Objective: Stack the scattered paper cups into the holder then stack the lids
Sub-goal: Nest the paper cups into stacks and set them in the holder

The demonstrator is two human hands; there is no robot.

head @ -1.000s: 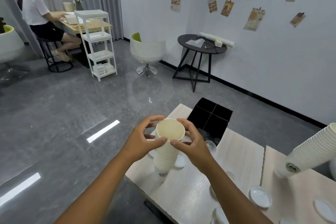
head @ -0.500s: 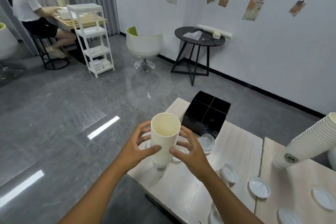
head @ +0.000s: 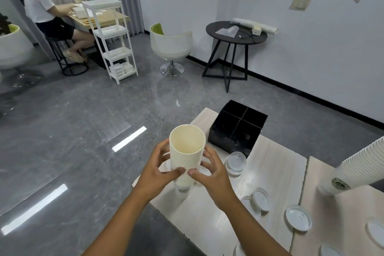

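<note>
A tall stack of cream paper cups (head: 187,160) stands upright near the left front corner of the light wood table (head: 276,174). My left hand (head: 158,174) grips its left side and my right hand (head: 214,174) grips its right side, the thumbs nearly meeting in front. Behind the stack, at the table's far corner, sits the black holder (head: 236,129) with four square compartments. White lids lie scattered on the table, among them one (head: 236,159) by the holder and others (head: 298,218) to the right. A second long cup stack (head: 361,168) leans in from the right edge.
Grey floor drops off to the left of the table's edge. Farther off stand a black round side table (head: 235,33), a white swivel chair (head: 171,44) and a white shelf rack (head: 112,37). A person (head: 39,8) sits at a desk at the far left.
Both hands slid lower down the cup stack, from around the rim to its middle, so more of the stack stands above them. The view shifted slightly downward.
</note>
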